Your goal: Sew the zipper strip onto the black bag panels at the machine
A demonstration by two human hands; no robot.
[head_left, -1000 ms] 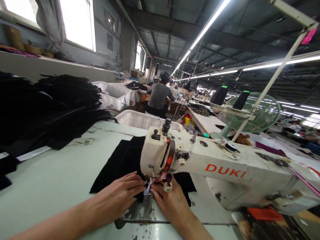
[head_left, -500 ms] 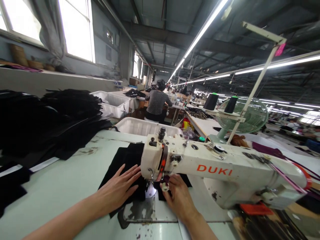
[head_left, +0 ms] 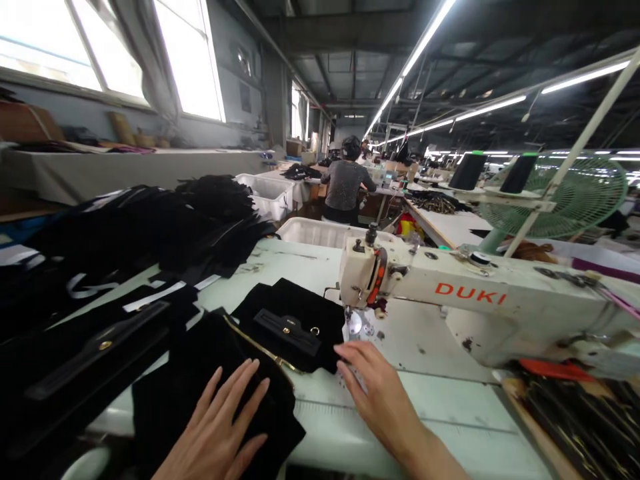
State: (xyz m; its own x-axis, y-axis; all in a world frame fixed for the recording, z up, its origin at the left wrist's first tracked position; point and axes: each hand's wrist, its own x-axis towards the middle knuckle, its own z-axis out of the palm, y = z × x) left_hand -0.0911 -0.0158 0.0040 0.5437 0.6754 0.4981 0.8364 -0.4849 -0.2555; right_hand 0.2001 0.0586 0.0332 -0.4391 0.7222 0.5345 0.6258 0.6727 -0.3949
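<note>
My left hand (head_left: 225,420) lies with its fingers spread on a piece of black fabric (head_left: 170,387) at the front of the table. A gold-toothed zipper (head_left: 260,348) runs along that fabric's edge. Just beyond lies a black fabric panel (head_left: 285,293) bearing a dark leather-like strip (head_left: 295,339) with a gold stud and a gold ring. My right hand (head_left: 383,393) is open, fingers stretched out, its fingertips at the panel's near right corner; whether they touch it, I cannot tell. The white sewing machine (head_left: 420,287) stands beside the panel, its lit needle area to the panel's right.
Black fabric pieces (head_left: 150,227) are heaped at the left, with another strip-fitted piece (head_left: 105,347) in front. A white bin (head_left: 310,232) stands behind the table. Thread cones (head_left: 467,172) and a green fan (head_left: 595,193) are at the right. A person (head_left: 347,183) sits ahead.
Both hands have come away from the needle area toward me, the left onto the zippered fabric. The black panel now lies left of the machine, its strip showing. The view has turned left.
</note>
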